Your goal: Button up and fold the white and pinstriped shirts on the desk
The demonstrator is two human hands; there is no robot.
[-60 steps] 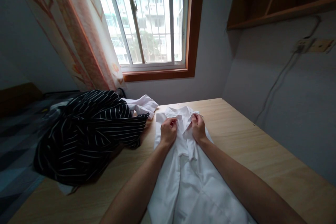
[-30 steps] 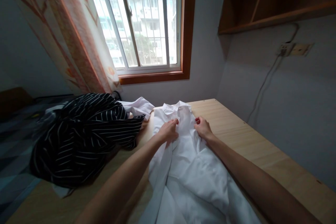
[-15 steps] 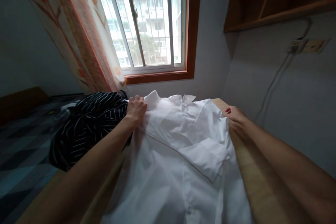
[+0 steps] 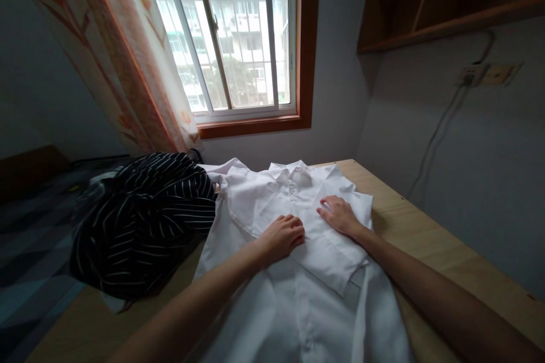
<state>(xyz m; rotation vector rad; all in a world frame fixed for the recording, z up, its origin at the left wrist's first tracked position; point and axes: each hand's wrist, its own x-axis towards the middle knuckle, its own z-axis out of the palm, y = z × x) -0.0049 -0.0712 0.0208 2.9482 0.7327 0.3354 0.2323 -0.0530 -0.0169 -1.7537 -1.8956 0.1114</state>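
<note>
- Both hands are down on the white shirt [image 4: 298, 261], which lies spread front-up across the wooden surface [image 4: 430, 249], collar toward the window.
- The left hand [image 4: 283, 237] rests with fingers loosely curled on the chest of the shirt, gripping nothing; the right hand [image 4: 340, 215] lies flat, fingers spread, on the folded-in sleeve just beside it.
- Risk one: that folded sleeve sits loose on top, so a sideways slide of the right hand could drag it open or push in creases.
- Risk two: the shirt's left edge touches the black striped garment [image 4: 145, 221] heaped beside it; a tug that way could catch the heap and pull it along.
- Risk three: the near hem runs out of view at the bottom, so I cannot tell whether it hangs off the edge; if it does, its weight could pull the cloth askew.
- The surface is pale wood, pushed into a corner under a window [image 4: 238, 39] with a patterned curtain [image 4: 123, 51].
- A wooden shelf [image 4: 447, 5] hangs upper right, a wall socket [image 4: 472, 75] with its cable below it.
</note>
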